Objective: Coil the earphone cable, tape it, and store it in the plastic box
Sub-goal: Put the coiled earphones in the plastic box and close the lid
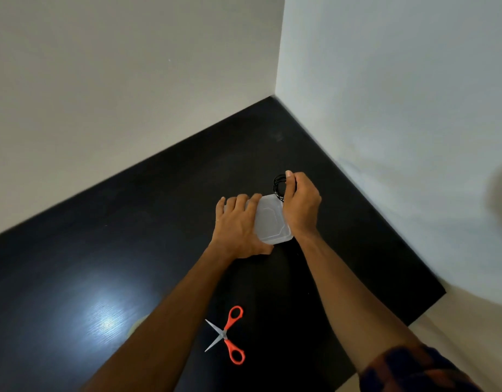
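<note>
Both bare forearms reach forward from the near edge. Left hand [238, 224] lies palm down, fingers extended and together. Right hand [299, 203], just right of it, is curled, fingertips pinched.

table [159, 222]: black | walls [131, 80]: white | scissors [228, 332]: orange handles, silver blades | cable [278, 185]: black | box [271, 220]: translucent white | sleeve [414, 369]: dark plaid

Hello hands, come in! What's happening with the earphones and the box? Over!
Left hand flat on the plastic box, steadying it. Right hand pinching the coiled earphone cable at the box's far edge, not inside yet. Open scissors lying nearer, out of the way.
</note>
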Demonstrator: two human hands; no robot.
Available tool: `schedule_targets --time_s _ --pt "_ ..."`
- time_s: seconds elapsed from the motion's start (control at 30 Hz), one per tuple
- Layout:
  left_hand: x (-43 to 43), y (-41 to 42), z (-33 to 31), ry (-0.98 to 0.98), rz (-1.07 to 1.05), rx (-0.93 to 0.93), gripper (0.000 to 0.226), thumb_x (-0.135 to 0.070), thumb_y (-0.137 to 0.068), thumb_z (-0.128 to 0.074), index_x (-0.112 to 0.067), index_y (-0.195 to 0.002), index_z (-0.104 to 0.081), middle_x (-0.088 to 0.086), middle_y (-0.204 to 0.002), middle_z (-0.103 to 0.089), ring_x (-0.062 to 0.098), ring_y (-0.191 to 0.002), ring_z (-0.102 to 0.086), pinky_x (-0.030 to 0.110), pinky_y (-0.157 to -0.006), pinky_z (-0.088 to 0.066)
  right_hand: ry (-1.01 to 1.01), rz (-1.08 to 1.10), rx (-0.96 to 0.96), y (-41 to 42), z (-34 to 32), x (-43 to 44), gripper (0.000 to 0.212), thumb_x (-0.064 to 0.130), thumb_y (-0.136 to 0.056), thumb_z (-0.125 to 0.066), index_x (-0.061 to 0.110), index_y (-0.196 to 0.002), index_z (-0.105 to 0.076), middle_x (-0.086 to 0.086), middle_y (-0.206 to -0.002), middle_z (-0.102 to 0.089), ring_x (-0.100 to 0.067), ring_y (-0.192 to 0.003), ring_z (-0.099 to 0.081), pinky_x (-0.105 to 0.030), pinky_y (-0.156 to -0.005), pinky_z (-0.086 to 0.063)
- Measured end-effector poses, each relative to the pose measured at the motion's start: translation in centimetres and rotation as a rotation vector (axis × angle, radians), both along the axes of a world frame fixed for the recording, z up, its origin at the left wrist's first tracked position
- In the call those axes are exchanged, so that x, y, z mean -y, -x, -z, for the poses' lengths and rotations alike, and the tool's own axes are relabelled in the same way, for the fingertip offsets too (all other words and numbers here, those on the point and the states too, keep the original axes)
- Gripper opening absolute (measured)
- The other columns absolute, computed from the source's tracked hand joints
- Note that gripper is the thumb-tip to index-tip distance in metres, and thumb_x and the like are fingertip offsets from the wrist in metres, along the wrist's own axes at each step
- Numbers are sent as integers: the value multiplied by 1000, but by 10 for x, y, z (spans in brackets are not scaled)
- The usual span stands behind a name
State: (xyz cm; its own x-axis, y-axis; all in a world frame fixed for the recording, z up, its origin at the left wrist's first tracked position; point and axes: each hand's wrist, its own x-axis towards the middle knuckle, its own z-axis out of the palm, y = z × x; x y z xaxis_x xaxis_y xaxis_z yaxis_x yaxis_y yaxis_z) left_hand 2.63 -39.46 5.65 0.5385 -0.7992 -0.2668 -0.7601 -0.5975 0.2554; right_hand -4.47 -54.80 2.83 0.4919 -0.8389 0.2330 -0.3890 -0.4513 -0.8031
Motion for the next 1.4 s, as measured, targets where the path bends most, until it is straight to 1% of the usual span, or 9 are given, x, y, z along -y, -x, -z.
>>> schedule_targets --time_s 0.17,0.3,0.47,0.67,0.93,1.03,1.1,1.23,1.4 --pt "-4 4 2 63 -34 -9 123 -84 -45 -56 -30 -149 -19 1 -141 -39 26 -130 -37 49 -113 -21 -3 6 -106 13 17 11 30 39 -107 -46 23 -83 -54 11 -72 -55 -2 -62 -56 -11 -53 -41" --pt "-3 3 4 53 -40 -30 123 -83 -45 -60 -32 -148 -17 0 -143 -36 26 -132 -35 50 -112 -21 -289 258 26 12 17 16 27 34 -107 -49 22 -87 -62 9 -81 -63 9 -68 -59 -2 -59 -43" --pt "3 0 2 13 -47 -51 126 -81 -44 -72 -31 -147 -17 -1 -145 -34 26 -133 -36 58 -111 -25 -591 192 112 7 5 18 37 44 -104 -49 21 -84 -69 4 -80 -72 2 -74 -68 -13 -63 -51" --pt "23 -3 -10 -123 40 -21 139 -78 -52 -77 -27 -156 -1 2 -157 -26 29 -146 -25 70 -115 -8 -870 345 211 21 12 1 32 45 -101 -54 26 -83 -72 1 -86 -76 -13 -83 -73 -34 -77 -59" --pt "19 -7 -26 -21 -29 -43 135 -80 -48 -74 -31 -154 -8 -1 -153 -31 28 -139 -34 56 -108 -34 -988 384 249 41 11 -4 36 49 -100 -56 23 -81 -71 8 -67 -70 -10 -60 -59 -26 -49 -42" --pt "4 -18 -40 112 -211 -165 134 -87 -43 -65 -35 -154 -13 1 -154 -31 29 -139 -35 58 -106 -38 -950 342 241 42 4 -2 36 49 -100 -54 25 -79 -70 11 -66 -69 -2 -54 -58 -23 -50 -43" --pt "-12 -32 -47 257 -326 -275 127 -82 -47 -74 -34 -153 -22 2 -152 -36 28 -137 -40 56 -106 -43 -838 247 211 42 -3 -1 36 47 -102 -53 26 -77 -69 10 -67 -68 0 -57 -61 -23 -54 -46" --pt "-50 -58 -52 424 -489 -393 106 -70 -55 -84 -27 -142 -42 0 -143 -49 21 -129 -51 47 -102 -50 -411 -78 83 35 -26 -4 34 40 -105 -50 23 -80 -65 5 -74 -68 -3 -71 -67 -17 -62 -53" --pt "-93 -57 -47 491 -596 -412 98 -57 -62 -85 -25 -142 -41 -11 -134 -43 11 -121 -42 36 -96 -43 91 -500 -316 7 -41 -30 34 41 -106 -47 15 -88 -61 3 -77 -66 -11 -68 -66 -28 -61 -56"
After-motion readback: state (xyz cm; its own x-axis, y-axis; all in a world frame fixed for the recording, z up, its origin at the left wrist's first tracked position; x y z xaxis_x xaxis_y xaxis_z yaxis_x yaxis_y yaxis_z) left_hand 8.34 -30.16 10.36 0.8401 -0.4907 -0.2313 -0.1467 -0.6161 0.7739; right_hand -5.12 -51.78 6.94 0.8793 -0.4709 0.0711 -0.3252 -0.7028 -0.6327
